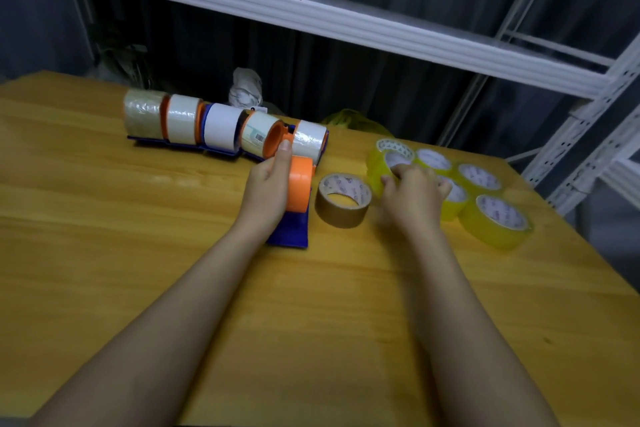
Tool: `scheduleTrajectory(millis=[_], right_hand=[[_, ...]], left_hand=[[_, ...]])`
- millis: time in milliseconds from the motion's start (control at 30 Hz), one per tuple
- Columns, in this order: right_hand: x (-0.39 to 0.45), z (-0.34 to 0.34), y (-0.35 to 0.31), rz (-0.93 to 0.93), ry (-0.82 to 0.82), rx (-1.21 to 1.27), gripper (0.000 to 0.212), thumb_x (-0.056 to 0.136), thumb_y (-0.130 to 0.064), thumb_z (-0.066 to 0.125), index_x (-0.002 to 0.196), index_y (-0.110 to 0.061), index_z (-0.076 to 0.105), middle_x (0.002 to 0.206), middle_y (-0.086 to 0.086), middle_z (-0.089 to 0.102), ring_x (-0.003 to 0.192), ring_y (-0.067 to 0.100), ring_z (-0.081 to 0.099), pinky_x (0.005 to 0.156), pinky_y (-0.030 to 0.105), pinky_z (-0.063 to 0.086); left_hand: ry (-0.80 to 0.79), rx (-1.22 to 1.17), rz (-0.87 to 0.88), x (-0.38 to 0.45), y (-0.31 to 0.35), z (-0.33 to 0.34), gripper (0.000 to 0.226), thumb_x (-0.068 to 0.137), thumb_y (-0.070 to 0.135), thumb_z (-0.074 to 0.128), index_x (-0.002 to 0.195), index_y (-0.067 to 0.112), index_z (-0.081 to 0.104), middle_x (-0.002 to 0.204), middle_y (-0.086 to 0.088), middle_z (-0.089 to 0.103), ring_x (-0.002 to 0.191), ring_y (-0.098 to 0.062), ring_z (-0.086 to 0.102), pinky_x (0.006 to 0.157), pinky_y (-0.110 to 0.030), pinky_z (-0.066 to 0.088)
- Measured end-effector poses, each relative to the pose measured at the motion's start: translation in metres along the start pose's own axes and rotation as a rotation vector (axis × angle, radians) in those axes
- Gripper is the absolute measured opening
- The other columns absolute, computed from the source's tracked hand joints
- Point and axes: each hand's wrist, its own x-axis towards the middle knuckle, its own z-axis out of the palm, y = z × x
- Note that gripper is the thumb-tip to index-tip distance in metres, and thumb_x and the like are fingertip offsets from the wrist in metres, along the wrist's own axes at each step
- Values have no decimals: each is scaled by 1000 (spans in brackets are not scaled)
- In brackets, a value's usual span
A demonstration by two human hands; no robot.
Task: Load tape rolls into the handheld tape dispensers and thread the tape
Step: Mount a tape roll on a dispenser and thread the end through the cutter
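Dispenser point(294, 198) upright on tabletop point(138, 236), your left hand point(268, 184) gripping its empty orange hub. Right hand point(412, 198), nearer, curls fingers point(389, 180) onto stacked yellow roll point(389, 163), right of dispenser.

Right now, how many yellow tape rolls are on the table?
5 visible: one stacked roll under the right hand, one behind it, one partly hidden by the hand, one far right, one nearest. Others may be hidden.

Glossy yellow tape rolls point(495, 215) and a matt orange-and-blue plastic dispenser point(298, 198) lie on smooth wood tabletop point(138, 218).
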Motion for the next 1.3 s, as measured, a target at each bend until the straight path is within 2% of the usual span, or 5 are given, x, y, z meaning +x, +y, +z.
scheduleTrajectory(millis=[200,533,900,1033,1300], right_hand=[[-19,-14,-35,-217,275,641,17,87,-26,59,91,-12,69,86,1,62,88,21,56,79,33,42],[-44,11,-68,-44,-292,1534,12,74,-34,71,70,-26,64,124,-4,58,112,7,58,90,29,47],[-54,10,-65,-309,-203,1131,67,73,-57,67,131,-42,37,129,-1,49,110,16,57,87,30,52],[-59,11,-69,-342,-50,891,71,74,-63,52,135,-31,35,126,-3,44,108,-6,43,86,-7,21],[-62,13,-81,-305,-72,1144,59,80,-64,53,128,-34,38,124,2,50,111,15,54,89,28,49]], left_hand=[[38,-74,-9,1,6,-2,53,99,48,30,57,22,51,49,4,53,48,-4,55,52,-15,43],[74,-168,-70,-1,15,-4,47,97,52,23,80,24,56,78,-4,64,73,-14,63,70,-28,50],[29,-114,-21,-3,22,-7,55,87,59,23,75,20,60,73,-6,64,71,-17,64,71,-32,50],[-2,-194,-86,2,18,-8,49,94,55,28,98,20,63,74,1,70,71,-11,68,62,-22,53],[-169,-201,48,-6,24,-5,69,81,69,18,96,24,68,93,-6,72,94,-24,68,87,-40,52]])
